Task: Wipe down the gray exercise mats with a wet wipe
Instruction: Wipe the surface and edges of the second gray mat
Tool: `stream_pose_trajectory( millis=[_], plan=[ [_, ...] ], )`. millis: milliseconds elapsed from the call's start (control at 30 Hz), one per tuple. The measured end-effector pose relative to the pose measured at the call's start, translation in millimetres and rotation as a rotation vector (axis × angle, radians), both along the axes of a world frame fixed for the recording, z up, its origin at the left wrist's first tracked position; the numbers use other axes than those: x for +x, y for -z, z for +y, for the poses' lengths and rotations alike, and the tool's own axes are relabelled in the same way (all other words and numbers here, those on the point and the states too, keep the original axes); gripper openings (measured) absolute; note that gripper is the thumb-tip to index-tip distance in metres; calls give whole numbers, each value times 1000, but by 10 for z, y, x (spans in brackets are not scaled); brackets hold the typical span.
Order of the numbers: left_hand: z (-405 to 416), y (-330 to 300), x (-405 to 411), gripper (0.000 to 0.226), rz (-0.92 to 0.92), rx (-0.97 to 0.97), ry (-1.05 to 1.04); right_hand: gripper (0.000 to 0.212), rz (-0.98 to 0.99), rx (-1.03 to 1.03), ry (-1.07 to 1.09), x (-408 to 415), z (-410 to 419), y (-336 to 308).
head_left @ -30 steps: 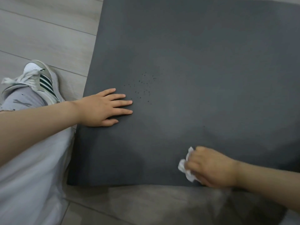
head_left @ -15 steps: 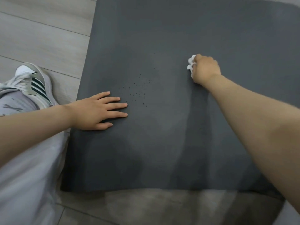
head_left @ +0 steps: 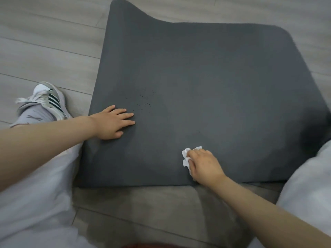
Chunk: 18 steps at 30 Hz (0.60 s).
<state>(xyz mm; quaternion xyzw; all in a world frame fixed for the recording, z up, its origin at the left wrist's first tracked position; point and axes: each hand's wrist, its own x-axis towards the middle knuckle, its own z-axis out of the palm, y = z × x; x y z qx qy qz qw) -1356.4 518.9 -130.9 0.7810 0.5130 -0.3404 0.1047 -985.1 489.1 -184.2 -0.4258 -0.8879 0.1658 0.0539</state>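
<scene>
Both forearms bare, no sleeves, no watch or rings visible on left hand [head_left: 112, 122] or right hand [head_left: 204, 164]. Light grey/white loose trousers [head_left: 35, 185] on both legs, with a few dark marks on the cuff. Out past the left hand: white-grey sneaker [head_left: 49, 100], three dark stripes on the side, white laces, rounded toe.

You see the dark gray mat [head_left: 215, 77] lying flat on the floor, and the crumpled white wipe [head_left: 186, 156] pressed near its front edge.
</scene>
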Motion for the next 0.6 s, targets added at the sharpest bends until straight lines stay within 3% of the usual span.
stream_pose_trajectory(
  millis=[67,233,433,600],
  plan=[
    [-28,-42,73,61,6,-5,-54,12,-20,-34,-20,23,-124,-23],
    [-280,-32,260,62,-68,47,-289,28,-122,-99,-88,114,-369,-6],
    [-996,87,535,61,-364,384,-756,7,-188,-174,-80,199,-622,-82],
    [-1431,168,643,75,-411,571,-1116,18,-134,-191,35,240,-623,-229]
  ],
)
